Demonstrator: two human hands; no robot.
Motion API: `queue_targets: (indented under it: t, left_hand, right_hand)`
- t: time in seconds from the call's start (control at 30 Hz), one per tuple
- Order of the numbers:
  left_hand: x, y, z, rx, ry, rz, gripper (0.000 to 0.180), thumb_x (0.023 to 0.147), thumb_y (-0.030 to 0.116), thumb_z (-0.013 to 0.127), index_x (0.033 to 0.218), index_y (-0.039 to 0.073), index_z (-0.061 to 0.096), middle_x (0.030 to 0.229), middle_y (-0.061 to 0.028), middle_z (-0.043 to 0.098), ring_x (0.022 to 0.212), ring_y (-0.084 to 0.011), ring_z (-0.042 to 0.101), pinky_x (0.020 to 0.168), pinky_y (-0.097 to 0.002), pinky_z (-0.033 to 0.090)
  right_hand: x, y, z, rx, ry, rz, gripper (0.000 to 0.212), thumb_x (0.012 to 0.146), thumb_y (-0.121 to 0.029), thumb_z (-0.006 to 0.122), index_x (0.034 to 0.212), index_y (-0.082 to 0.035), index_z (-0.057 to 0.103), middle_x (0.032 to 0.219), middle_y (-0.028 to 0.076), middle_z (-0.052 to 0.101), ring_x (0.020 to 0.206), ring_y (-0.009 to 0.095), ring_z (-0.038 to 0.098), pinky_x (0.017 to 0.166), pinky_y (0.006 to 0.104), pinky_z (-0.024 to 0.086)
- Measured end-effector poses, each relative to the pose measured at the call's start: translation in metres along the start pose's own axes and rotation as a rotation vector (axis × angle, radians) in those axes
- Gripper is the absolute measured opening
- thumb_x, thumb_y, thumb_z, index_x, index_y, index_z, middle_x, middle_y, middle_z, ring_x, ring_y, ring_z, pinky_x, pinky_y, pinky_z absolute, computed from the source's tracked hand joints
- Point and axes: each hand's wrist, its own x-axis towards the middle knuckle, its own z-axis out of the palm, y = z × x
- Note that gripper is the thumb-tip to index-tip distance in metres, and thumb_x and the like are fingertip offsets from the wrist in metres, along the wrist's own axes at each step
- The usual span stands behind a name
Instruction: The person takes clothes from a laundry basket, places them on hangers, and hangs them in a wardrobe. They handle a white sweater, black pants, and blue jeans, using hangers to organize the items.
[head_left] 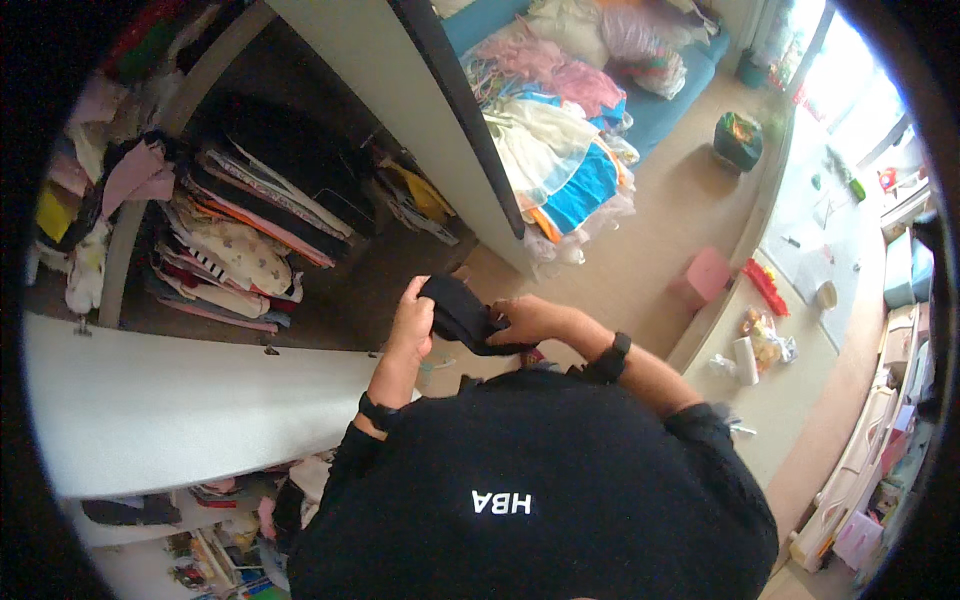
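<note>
Both hands hold a small black garment in front of my chest. My left hand grips its upper left part. My right hand pinches its right end. Each wrist wears a black band. The cloth hangs bunched between the hands, above the floor before an open wardrobe. A stack of folded clothes lies on the wardrobe shelf to the left of my left hand.
A white open wardrobe door stands at my left. A heap of colourful clothes lies on a blue sofa ahead. A pink stool stands on the beige floor. A long white table with small items runs along the right.
</note>
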Motion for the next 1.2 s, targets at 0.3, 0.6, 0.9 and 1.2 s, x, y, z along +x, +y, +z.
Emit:
queue_targets:
  t: [0.3, 0.6, 0.9, 1.2]
  left_hand:
    - [0.046, 0.010, -0.024, 0.207, -0.139, 0.000, 0.027, 0.079, -0.004, 0.051, 0.106, 0.002, 0.051, 0.097, -0.0054, 0.055, 0.087, -0.0123, 0.053, 0.077, -0.0248, 0.044]
    - [0.094, -0.001, -0.014, 0.767, 0.078, 0.107, 0.022, 0.075, 0.007, 0.063, 0.095, 0.002, 0.056, 0.083, -0.0117, 0.062, 0.079, -0.0188, 0.059, 0.073, -0.0327, 0.046]
    - [0.118, -0.009, 0.048, 0.907, 0.275, -0.440, 0.040, 0.079, 0.024, 0.064, 0.110, -0.001, 0.058, 0.104, -0.0201, 0.063, 0.096, -0.0329, 0.062, 0.081, -0.0389, 0.048]
    - [0.048, -0.119, 0.025, 1.436, 0.011, -0.424, 0.044, 0.087, 0.024, 0.051, 0.126, 0.005, 0.047, 0.121, -0.0209, 0.051, 0.112, -0.0339, 0.049, 0.093, -0.0464, 0.037]
  right_hand:
    - [0.063, 0.027, -0.051, -0.122, -0.370, -0.040, 0.059, 0.083, -0.051, 0.059, 0.111, 0.000, 0.058, 0.100, 0.017, 0.065, 0.094, 0.026, 0.061, 0.080, 0.0364, 0.048]
    - [0.173, 0.166, -0.075, -0.288, -0.473, -0.300, 0.031, 0.084, -0.030, 0.052, 0.086, -0.002, 0.064, 0.069, 0.010, 0.065, 0.055, 0.022, 0.062, 0.051, 0.0369, 0.051]
    - [0.208, 0.289, -0.275, 0.354, -0.106, 0.168, 0.027, 0.083, -0.024, 0.055, 0.092, 0.000, 0.063, 0.075, 0.008, 0.065, 0.057, 0.016, 0.061, 0.055, 0.0300, 0.051]
    - [0.390, 0.303, -0.382, 1.187, 0.209, -0.115, 0.030, 0.090, -0.019, 0.056, 0.114, 0.000, 0.052, 0.097, 0.009, 0.060, 0.088, 0.017, 0.059, 0.078, 0.0310, 0.049]
